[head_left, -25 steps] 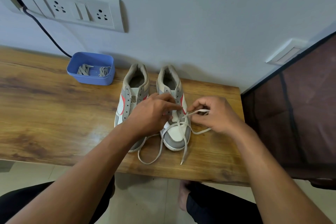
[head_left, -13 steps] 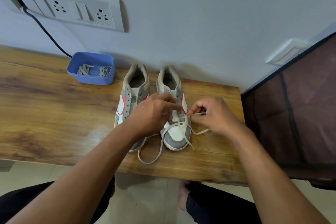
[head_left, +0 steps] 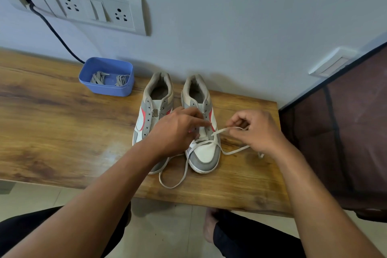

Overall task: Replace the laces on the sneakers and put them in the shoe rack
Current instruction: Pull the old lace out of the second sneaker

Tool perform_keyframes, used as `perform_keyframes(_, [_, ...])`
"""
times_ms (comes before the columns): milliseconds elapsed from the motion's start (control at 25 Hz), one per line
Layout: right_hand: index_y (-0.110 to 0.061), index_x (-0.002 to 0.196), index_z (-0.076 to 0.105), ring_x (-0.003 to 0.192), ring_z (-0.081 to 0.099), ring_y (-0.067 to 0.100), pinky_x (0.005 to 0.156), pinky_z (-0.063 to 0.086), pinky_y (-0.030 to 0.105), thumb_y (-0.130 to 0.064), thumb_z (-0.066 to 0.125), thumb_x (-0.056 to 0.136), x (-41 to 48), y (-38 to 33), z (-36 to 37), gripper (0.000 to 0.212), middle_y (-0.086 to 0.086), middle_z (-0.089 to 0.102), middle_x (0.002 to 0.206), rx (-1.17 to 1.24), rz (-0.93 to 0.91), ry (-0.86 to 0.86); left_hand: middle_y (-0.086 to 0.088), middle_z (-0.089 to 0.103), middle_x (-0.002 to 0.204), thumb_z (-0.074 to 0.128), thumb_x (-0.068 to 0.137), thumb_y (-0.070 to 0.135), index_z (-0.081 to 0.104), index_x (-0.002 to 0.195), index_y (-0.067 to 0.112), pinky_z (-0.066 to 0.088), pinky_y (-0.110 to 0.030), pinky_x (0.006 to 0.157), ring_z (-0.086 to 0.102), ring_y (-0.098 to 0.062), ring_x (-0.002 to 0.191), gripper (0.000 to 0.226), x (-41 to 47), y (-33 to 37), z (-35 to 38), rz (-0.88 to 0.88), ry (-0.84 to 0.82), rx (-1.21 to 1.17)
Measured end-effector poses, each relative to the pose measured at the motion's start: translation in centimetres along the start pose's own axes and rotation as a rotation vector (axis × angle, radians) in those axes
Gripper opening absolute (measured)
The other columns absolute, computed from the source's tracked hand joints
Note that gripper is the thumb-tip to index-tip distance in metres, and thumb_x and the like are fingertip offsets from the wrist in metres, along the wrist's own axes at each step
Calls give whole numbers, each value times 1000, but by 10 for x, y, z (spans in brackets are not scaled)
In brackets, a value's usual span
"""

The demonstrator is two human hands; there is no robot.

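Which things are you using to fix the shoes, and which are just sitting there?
For the job:
- sneaker being laced
- unlaced sneaker
- white lace, pinched by the right hand
- left hand, over the eyelets of the sneaker being laced
- grey laces in the blue tub

Just sitting there:
- wall sockets
- black cable
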State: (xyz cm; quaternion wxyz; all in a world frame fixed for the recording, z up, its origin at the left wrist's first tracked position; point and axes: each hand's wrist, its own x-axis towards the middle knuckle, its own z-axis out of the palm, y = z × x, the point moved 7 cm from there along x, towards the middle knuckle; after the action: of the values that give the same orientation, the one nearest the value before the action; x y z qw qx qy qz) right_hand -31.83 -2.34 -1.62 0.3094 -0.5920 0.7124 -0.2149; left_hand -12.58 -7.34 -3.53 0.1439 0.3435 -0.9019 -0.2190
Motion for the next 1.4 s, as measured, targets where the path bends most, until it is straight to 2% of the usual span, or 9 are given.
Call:
perform_keyframes(120, [-31,89,80,74,66,-6,64,51,14,-21,87,84,-3,-11,25,14,-14,73,81,-21,-45,-114,13,58,125,68,93,19,65,132,40,31,-16,68,39,-1,101,44,0,1,0,4,-8,-5])
perform_keyframes(280, [-31,81,77,73,66,-5,63,49,13,-18,86,83,2,4,-4,15,-14,74,79,-11,1,29,14,57,126,67,93,20,64,132,40,26,-11,68,47,-5,105,44,0,-1,0,7,-7,-5])
perform_keyframes(440, [-35,95,80,75,66,-7,62,48,16,-28,88,82,-3,-6,27,17,-16,73,83,-29,-23,-98,13,57,126,69,93,20,64,132,40,31,-17,71,39,-1,103,44,-1,0,0,9,-14,-9])
perform_keyframes(720, [-30,83,81,69,63,1,63,53,19,-16,83,86,-2,13,-30,15,-10,75,78,25,15,174,14,58,126,71,92,19,65,131,39,40,-22,76,50,-6,109,45,-1,-2,1,23,-2,-24])
perform_keyframes(840, [-33,93,79,85,67,6,75,58,30,-21,83,87,-3,29,-23,14,-13,74,93,-107,141,105,15,61,126,71,89,13,69,128,38,48,-26,78,55,-8,110,47,-1,-2,-1,23,-14,-49])
perform_keyframes(920, [-33,113,76,100,67,4,89,57,32,-22,84,87,-6,31,-18,29,-15,73,110,-166,156,11,15,68,123,69,88,6,74,122,34,54,-26,84,62,-7,108,45,-1,-2,-9,1,-2,-134])
perform_keyframes(1040, [-31,126,71,110,65,6,98,55,34,-23,87,84,-11,33,-23,46,-14,69,121,-149,175,23,13,75,100,70,88,8,79,109,28,52,-16,74,65,0,80,30,-6,-5,-33,-99,120,-213])
perform_keyframes(1200, [-33,137,55,119,56,19,103,53,44,-33,96,68,-28,53,5,80,-5,51,131,-371,345,-233,9,67,76,63,94,39,74,95,23,58,-33,65,64,-8,69,19,-27,12,-30,-216,34,-13])
perform_keyframes(1400, [-25,86,68,86,65,18,78,58,36,-25,88,79,-36,30,51,21,-5,64,91,-396,170,-132,-2,54,78,62,91,36,54,80,18,52,-33,64,60,-23,76,23,-53,18,18,-408,-265,129])
